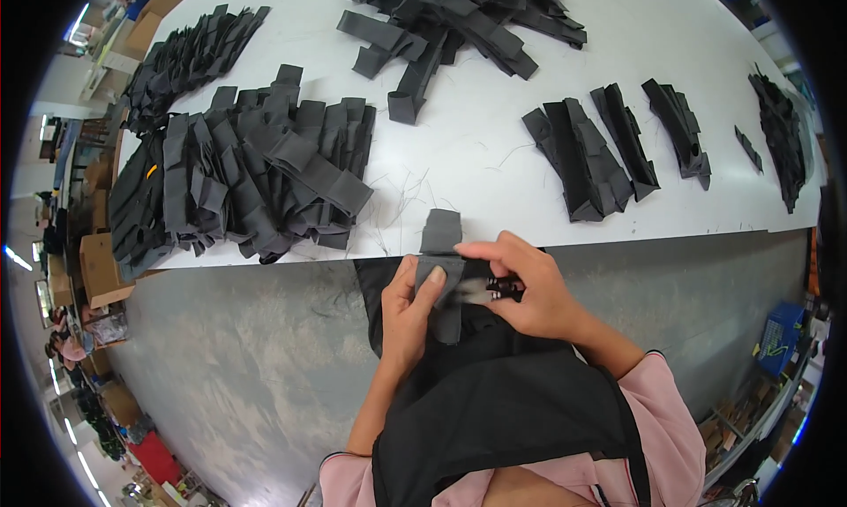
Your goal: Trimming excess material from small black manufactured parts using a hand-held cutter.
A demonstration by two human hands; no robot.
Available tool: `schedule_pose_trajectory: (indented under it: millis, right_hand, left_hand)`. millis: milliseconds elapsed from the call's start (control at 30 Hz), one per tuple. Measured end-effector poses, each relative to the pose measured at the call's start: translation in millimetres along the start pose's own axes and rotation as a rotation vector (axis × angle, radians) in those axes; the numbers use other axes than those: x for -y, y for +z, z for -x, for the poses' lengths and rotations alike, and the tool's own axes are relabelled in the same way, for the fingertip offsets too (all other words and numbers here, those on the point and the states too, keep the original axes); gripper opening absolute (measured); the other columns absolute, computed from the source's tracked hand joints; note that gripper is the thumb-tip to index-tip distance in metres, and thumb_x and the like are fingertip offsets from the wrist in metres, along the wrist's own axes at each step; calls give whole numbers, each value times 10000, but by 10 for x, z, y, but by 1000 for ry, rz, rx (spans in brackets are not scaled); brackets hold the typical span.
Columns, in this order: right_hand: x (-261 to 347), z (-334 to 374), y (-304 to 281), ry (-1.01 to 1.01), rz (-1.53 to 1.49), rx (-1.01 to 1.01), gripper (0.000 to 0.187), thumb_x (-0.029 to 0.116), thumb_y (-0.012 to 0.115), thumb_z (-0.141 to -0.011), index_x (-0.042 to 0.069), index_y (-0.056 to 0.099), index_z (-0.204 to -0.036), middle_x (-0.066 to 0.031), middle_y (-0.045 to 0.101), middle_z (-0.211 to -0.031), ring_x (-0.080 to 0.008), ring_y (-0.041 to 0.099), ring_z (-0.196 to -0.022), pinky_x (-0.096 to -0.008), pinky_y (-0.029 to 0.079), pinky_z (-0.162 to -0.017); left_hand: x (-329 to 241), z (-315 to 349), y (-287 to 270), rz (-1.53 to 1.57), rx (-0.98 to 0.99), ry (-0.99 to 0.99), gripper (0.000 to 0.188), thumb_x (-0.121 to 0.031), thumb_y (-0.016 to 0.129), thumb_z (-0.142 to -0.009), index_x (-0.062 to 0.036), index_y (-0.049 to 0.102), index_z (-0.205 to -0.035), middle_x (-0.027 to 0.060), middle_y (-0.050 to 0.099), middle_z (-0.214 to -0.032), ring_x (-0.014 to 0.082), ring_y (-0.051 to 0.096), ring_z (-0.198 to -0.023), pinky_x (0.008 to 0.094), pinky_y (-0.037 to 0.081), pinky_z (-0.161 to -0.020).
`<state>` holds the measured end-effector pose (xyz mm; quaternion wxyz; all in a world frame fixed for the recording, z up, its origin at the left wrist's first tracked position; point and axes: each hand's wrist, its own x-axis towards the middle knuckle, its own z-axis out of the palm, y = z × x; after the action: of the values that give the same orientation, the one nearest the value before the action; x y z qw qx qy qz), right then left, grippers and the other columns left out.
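My left hand (407,306) grips a dark grey folded fabric strip (441,232) at the table's near edge, its thumb lying flat over the middle. The strip's upper end reaches over the white tabletop, and its lower end hangs above my black apron (520,383). My right hand (540,288) is closed around small thread snips (505,287) with a black handle; their blades are blurred and point left toward the strip. Thumb and forefinger of that hand reach the strip's right edge, where a thread may be pinched, too fine to make out.
Piles of similar strips lie on the white table (468,176): a large heap (256,167) at left, another heap (463,17) at the far middle, and several separate pieces (578,158) at right. Loose thread ends (401,202) are scattered between. Cardboard boxes (104,269) stand at far left, a blue crate (780,338) at right.
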<state>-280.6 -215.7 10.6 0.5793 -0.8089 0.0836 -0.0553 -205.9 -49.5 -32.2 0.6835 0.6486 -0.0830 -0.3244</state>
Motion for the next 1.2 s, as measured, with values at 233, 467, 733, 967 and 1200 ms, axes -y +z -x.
schedule_pose_trajectory:
  millis: [233, 467, 733, 967, 1200]
  right_hand:
    - [-184, -196, 244, -125, -132, -102, 204, -87, 645, -658, -2, 593, -836, -41, 442, -718, -120, 442, -581, -237, 359, -514]
    - [-374, -334, 363, 553, -929, 0, 73, 125, 596, -855, 67, 554, -841, 57, 487, -704, 4, 358, -543, -167, 260, -451]
    - [-295, 32, 254, 195, -128, -146, 291, 91, 674, -778, 44, 559, -1041, -44, 602, -781, -85, 571, -681, -234, 463, -619]
    - [-202, 155, 141, -33, 234, -65, 243, 103, 684, -744, 62, 610, -971, -54, 609, -784, -186, 613, -631, -273, 461, -554]
    - [-202, 95, 160, -230, 461, -84, 253, 121, 704, -713, 84, 621, -949, -32, 579, -721, -199, 571, -575, -292, 424, -506]
  left_hand:
    - [16, 127, -128, 208, 105, -266, 409, -307, 418, -980, 21, 519, -1203, 36, 536, -1156, 73, 466, -1031, 233, 373, -896]
    - [-30, 7, -127, 224, 172, -220, 415, -317, 496, -943, 12, 526, -1194, 38, 587, -1054, 67, 517, -927, 221, 408, -829]
    - [147, -145, -99, 140, -241, -222, 337, -193, 582, -907, -118, 426, -619, -115, 363, -601, -11, 266, -567, 193, 196, -480]
    - [95, -154, -72, 54, -269, -160, 357, -182, 590, -900, -115, 398, -606, -117, 336, -596, -5, 238, -570, 200, 175, -486]
    - [-5, -153, -21, 71, -290, -189, 211, -164, 574, -901, -64, 551, -717, -113, 416, -626, -12, 294, -584, 180, 219, -514]
